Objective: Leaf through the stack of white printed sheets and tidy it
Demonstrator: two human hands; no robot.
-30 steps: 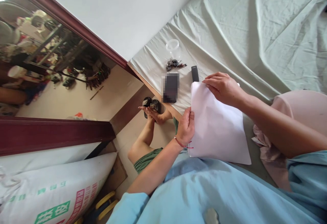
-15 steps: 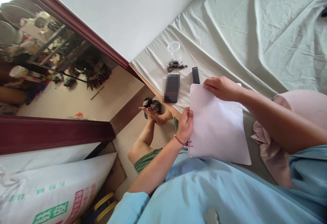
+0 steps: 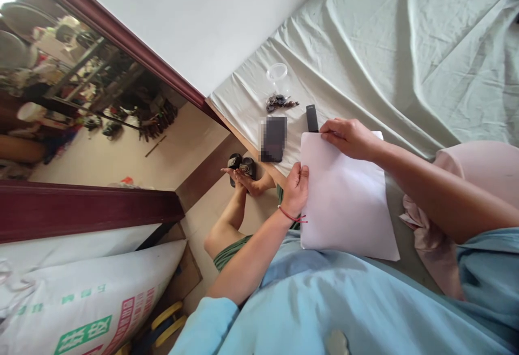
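White paper [image 3: 344, 198], apparently a stack of sheets, lies across my lap and the edge of the bed. My left hand [image 3: 295, 188] grips its left edge, thumb on top and the other fingers partly hidden beneath. At the top edge, near the upper left corner, my right hand [image 3: 349, 138] pinches the paper between thumb and fingers. Just beyond the right fingertips is a small black box-shaped object [image 3: 311, 118]. A dark phone-like slab [image 3: 275, 139], partly pixelated, rests to the left of the paper.
On the bed sheet [image 3: 365, 52] stand a clear plastic cup [image 3: 278, 76] and a bunch of keys [image 3: 279, 102]. Pink cloth [image 3: 478, 166] lies at the right. Black slippers [image 3: 241, 166] are on the floor by my feet. A large printed white sack [image 3: 89, 295] fills the lower left.
My left hand has slid slightly up along the paper's left edge. My right hand has shifted a little left at the top edge. The paper stays nearly in place.
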